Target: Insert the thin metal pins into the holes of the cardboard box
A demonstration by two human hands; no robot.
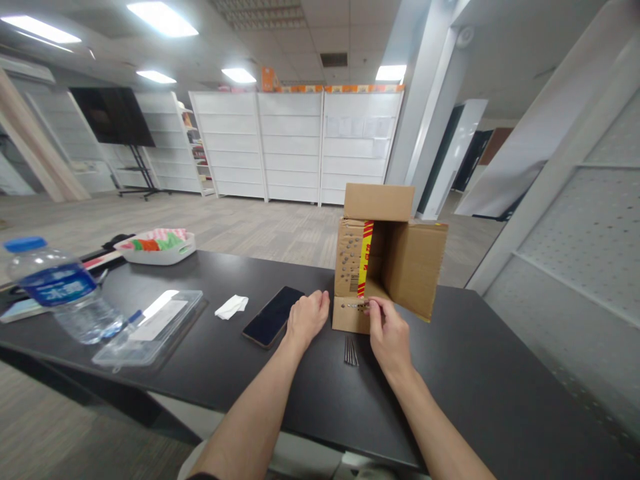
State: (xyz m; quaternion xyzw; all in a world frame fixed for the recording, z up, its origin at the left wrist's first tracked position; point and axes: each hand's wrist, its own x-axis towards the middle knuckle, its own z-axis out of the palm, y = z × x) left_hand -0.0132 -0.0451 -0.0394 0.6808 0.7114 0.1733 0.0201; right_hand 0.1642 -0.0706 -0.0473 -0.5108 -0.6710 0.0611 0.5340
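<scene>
An opened cardboard box (349,267) stands on the dark table, its flaps spread and several round metal heads showing in its left panel. A row of small dark spots runs along its lower front flap (350,324). At that flap, my right hand (391,337) is closed in a pinch on what looks like a thin nail, mostly hidden by the fingers. My left hand (307,318) is closed just left of the box, its fingers curled and their contents hidden. Between my hands lies a small bunch of nails (351,351). A black phone (270,320) rests beside my left hand.
On the dark table (450,400) a crumpled white tissue (231,307) lies left of the phone. Farther left are a clear plastic case (155,327), a water bottle (65,290) and a white basket (160,254) with colourful cloth. A perforated panel (590,267) borders the right.
</scene>
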